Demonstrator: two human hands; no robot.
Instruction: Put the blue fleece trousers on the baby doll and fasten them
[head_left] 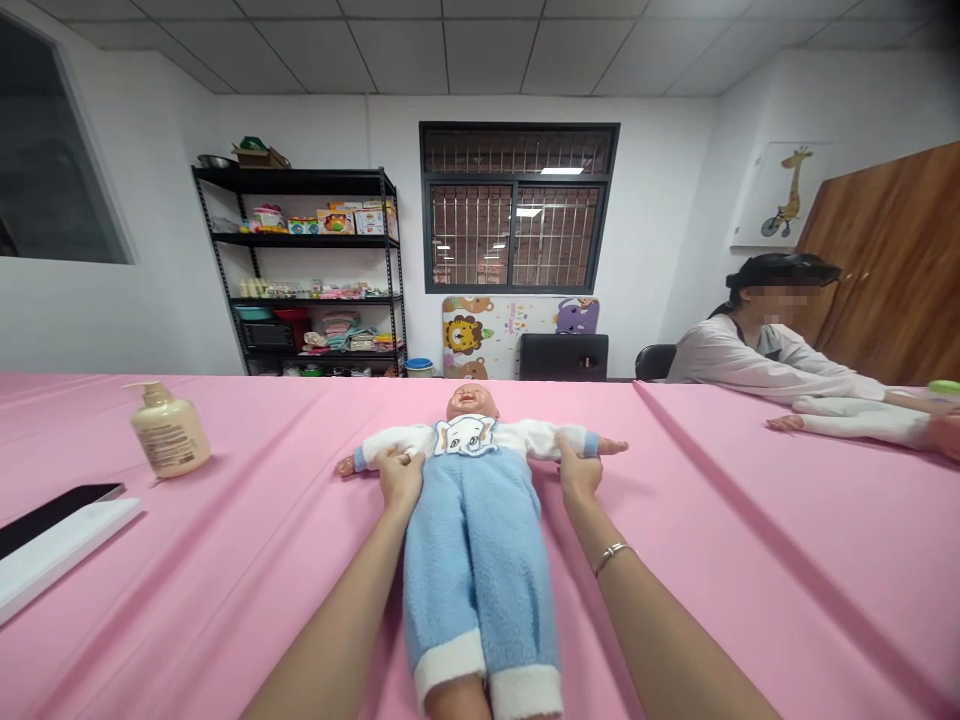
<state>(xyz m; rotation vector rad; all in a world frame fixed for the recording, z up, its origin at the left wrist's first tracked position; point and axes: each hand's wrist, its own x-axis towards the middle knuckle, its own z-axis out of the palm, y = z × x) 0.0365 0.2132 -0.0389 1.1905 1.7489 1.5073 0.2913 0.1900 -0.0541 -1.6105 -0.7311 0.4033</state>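
Note:
A baby doll point(476, 540) in fluffy blue trousers and a white top with an animal-face bib lies on its back on the pink table cover point(300, 560). Its head points away from me and both its arms stretch out sideways. My left hand point(400, 478) is closed around the sleeve of the doll's arm on the left. On the other side, my right hand point(579, 472) grips the sleeve of the other arm near its blue cuff. The thumbs rest on top of the sleeves, while most of my fingers are hidden underneath.
To the left stand a pump bottle point(171, 432) and, nearer me, a dark phone point(56, 515) beside a white box point(67, 555). A co-worker point(772, 340) sits at the right, arms over another doll point(862, 420). Behind the table are a black shelf rack point(300, 240) and a window.

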